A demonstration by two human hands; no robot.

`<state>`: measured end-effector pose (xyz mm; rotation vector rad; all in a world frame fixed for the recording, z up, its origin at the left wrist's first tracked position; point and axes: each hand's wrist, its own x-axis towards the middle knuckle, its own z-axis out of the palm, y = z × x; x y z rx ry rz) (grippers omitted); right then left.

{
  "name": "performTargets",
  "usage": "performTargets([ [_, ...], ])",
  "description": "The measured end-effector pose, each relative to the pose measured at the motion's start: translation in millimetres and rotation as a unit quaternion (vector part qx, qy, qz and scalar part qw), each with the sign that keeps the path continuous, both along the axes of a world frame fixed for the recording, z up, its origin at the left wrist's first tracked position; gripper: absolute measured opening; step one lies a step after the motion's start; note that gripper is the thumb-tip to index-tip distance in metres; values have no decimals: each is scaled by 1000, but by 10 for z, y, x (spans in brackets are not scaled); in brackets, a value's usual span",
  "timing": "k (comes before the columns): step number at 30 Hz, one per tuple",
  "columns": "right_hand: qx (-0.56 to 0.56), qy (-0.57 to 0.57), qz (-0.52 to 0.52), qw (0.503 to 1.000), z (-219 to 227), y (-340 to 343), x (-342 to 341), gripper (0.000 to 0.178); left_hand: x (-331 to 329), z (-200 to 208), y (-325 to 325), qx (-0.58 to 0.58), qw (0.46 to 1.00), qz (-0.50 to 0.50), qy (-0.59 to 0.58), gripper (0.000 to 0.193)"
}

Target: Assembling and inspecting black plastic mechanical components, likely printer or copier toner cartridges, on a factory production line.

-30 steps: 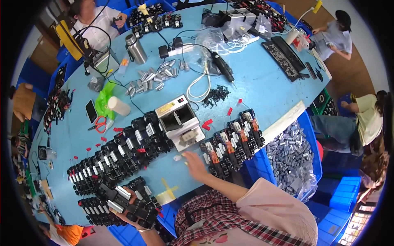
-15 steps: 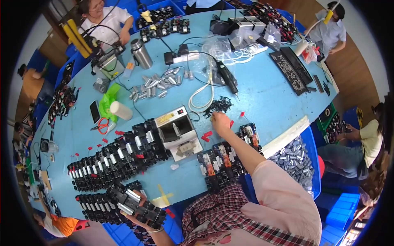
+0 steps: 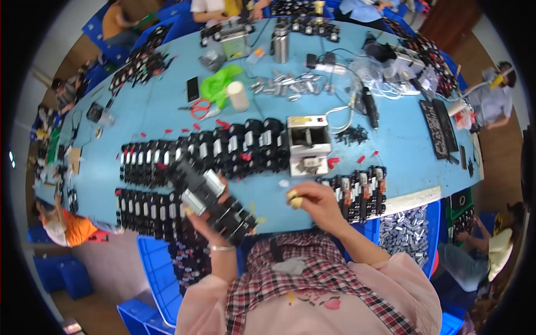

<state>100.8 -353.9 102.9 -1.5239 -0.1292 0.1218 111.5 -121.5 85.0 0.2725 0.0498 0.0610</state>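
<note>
My left hand [image 3: 202, 223] is closed around a black wheeled chassis [image 3: 228, 216], like a toy car's underside, with two silver cylinders set in it. The chassis is tilted and slightly blurred, above the near edge of the table. To its right, my right hand [image 3: 324, 207] hangs near the table edge, its fingers pinched together with yellow covers on the tips. Whatever is between those fingertips is hidden or too small to make out. Beyond the hands stands a silver box-shaped device [image 3: 309, 166]. A heap of small black parts [image 3: 352, 135] lies past it.
Rows of similar chassis [image 3: 223, 148] fill the left and middle of the blue table [image 3: 268, 111]. More chassis [image 3: 363, 192] stand on the right, beside a blue bin [image 3: 434, 223] of silver cylinders. Farther back lie an electric screwdriver [image 3: 369, 109], cables, red scissors [image 3: 200, 108] and a steel flask [image 3: 281, 44].
My right hand has come back from the heap of small black parts toward the chassis. My left hand has lifted the chassis up and rightward. The whole view has turned leftward.
</note>
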Motion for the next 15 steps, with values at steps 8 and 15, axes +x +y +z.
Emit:
performTargets([
  [8,-90,-52,67,992,408,815,-146,13,25,288,-1,128,989,78,6,83],
  [15,-211,-216,8,953,431,1024,-175,10,-73,332,13,141,986,77,-35,84],
])
